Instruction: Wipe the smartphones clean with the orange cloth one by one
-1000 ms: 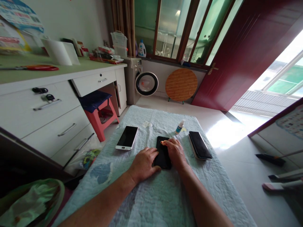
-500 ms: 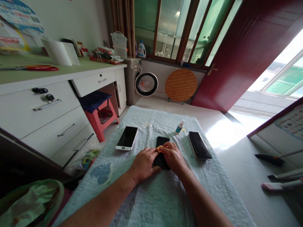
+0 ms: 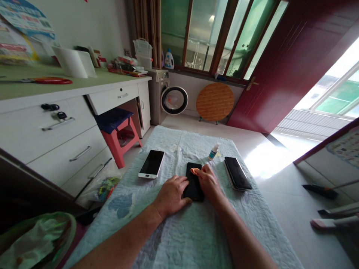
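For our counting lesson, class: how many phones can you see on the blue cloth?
3: white phone at left, black phone in the middle, dark phone at right, beneath which another might be hidden.

I see the bare left forearm (image 3: 123,237) and right forearm (image 3: 242,235) reaching forward, slanting in toward each other. The left hand (image 3: 171,194) is palm down, fingers close together, thumb spread away from them; the right hand (image 3: 209,185) curls inward, fingertips bunched in a pinch.
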Action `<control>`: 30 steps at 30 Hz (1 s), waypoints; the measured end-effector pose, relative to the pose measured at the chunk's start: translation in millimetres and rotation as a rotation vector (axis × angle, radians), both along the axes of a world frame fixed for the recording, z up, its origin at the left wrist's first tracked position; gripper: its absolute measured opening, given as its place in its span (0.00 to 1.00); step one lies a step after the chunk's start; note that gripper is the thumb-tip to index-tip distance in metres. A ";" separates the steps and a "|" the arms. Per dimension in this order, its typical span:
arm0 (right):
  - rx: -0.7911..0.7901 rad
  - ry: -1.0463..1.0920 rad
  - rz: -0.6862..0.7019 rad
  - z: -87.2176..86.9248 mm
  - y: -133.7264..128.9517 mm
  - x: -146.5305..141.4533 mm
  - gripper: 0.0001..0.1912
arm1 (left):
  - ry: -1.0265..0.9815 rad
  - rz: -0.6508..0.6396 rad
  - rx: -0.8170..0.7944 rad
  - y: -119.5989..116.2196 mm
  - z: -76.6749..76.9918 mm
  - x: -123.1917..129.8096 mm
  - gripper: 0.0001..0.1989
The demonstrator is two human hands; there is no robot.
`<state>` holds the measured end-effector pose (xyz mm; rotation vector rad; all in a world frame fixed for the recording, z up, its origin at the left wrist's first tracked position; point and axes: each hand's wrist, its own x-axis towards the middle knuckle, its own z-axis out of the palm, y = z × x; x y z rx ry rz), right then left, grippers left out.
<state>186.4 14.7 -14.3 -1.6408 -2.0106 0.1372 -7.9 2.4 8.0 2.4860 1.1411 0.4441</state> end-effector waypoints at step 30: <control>-0.052 -0.167 0.069 1.0 42.4 -14.1 0.14 | 0.015 0.009 0.007 -1.5 1.3 1.3 0.22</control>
